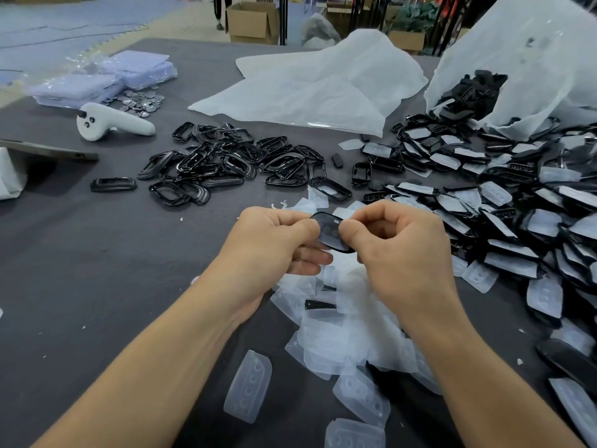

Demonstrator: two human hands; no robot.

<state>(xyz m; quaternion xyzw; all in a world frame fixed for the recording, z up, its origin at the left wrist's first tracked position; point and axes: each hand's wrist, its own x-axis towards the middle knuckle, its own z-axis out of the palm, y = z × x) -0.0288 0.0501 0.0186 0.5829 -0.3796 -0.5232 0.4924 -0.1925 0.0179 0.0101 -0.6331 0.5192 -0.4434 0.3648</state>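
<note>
Item: one black shell point(329, 234), at the centre of the view above the grey table point(80, 253). The left hand point(274, 244) pinches its left edge and the right hand point(397, 250) its right edge, thumbs and forefingers curled onto it; the opposed grip likely serves to work out a clear insert. Appearance: glossy, rounded oblong, partly hidden by fingers. Sorted nearby: stripped frames point(226, 160) at 11 o'clock, clear pads point(342, 318) at 6 o'clock, an unprocessed heap point(517, 221) at 3 o'clock.
</note>
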